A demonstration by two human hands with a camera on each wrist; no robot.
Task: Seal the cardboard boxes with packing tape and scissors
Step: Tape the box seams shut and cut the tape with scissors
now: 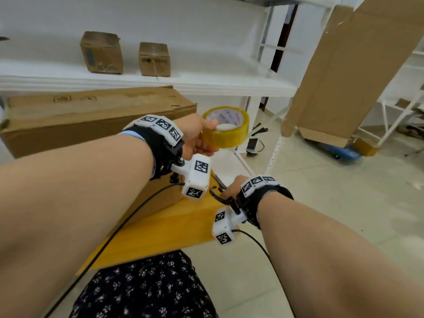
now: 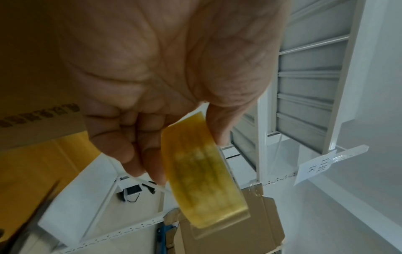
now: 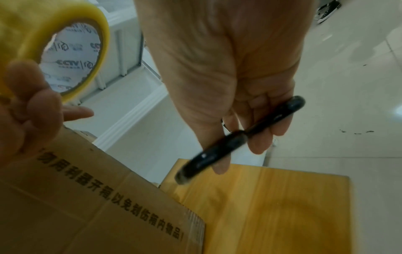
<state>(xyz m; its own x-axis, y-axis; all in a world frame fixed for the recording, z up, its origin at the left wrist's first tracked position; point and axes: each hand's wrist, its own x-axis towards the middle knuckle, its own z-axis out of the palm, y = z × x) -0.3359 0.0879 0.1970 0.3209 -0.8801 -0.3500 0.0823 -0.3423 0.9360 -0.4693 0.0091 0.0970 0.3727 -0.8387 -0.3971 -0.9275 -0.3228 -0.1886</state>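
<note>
My left hand (image 1: 202, 136) holds a roll of yellowish clear packing tape (image 1: 226, 127) in the air above the right end of a long cardboard box (image 1: 91, 118). Its thumb is hooked into the roll's core and its fingers wrap the outside (image 2: 204, 171). Lower and to the right, my right hand (image 1: 229, 185) grips black-handled scissors (image 1: 216, 193) by the handles (image 3: 239, 137); the blades are mostly hidden behind the hand. The printed side of the box (image 3: 97, 197) rests on a yellow wooden table (image 3: 272, 206). The tape roll (image 3: 54, 43) also shows at the upper left of the right wrist view.
Two small cardboard boxes (image 1: 102, 52) (image 1: 154, 59) stand on a white shelf (image 1: 206, 81) behind the long box. A big flattened carton (image 1: 351, 65) leans at the right over a blue cart (image 1: 344, 153). Pale tiled floor (image 1: 332, 191) lies to the right of the table.
</note>
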